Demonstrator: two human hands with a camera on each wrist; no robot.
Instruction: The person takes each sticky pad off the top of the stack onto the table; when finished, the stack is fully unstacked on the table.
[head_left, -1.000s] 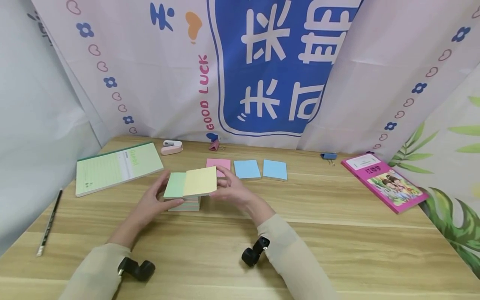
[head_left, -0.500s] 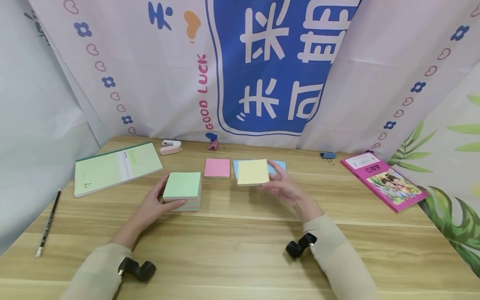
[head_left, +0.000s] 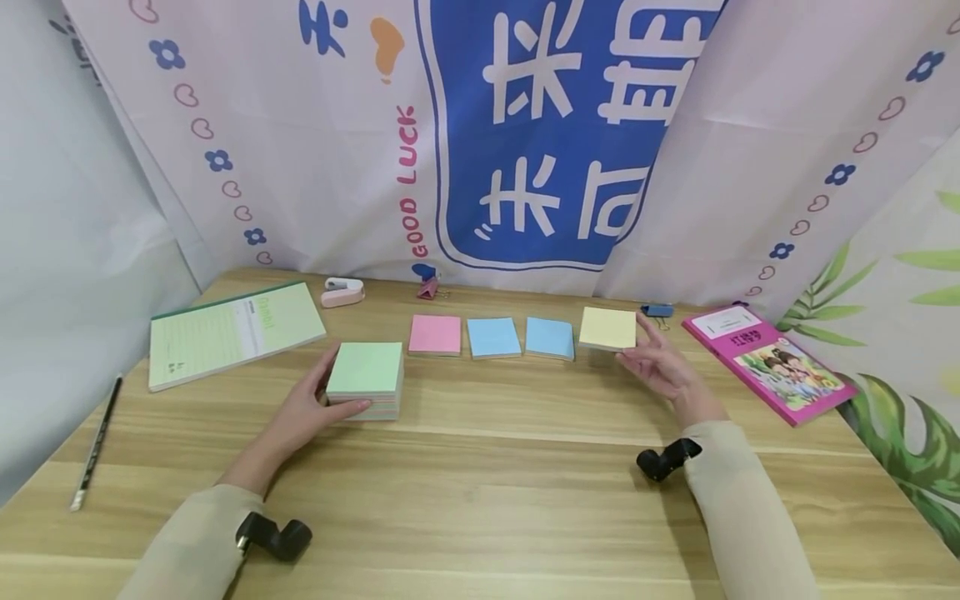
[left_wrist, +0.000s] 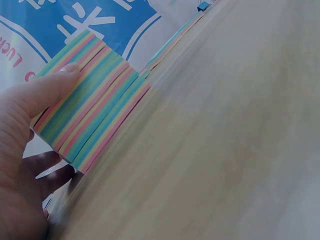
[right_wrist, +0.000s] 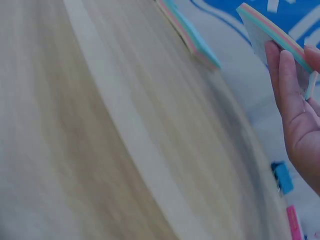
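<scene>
My left hand (head_left: 303,414) grips a stack of sticky note pads (head_left: 366,371) with a green top, which stands on the table. In the left wrist view the thumb lies along the striped side of the stack (left_wrist: 90,100), with fingers behind it. My right hand (head_left: 663,371) holds a yellow sticky note pad (head_left: 608,328) by its right side. The right wrist view shows that pad (right_wrist: 272,32) raised off the table, pinched between thumb and fingers. To its left lie a pink pad (head_left: 435,335) and two blue pads, the nearer one (head_left: 550,337) right beside it.
A green notebook (head_left: 236,335) and a pencil (head_left: 97,442) lie at the left. Along the back are a small stapler (head_left: 342,292), a pink binder clip (head_left: 428,288) and a blue binder clip (head_left: 657,311). A pink book (head_left: 768,363) lies at the right.
My right hand has carried the yellow pad from the stack rightward, past the pink and blue pads. The green top of the stack is now uncovered. My left hand has stayed on the stack.
</scene>
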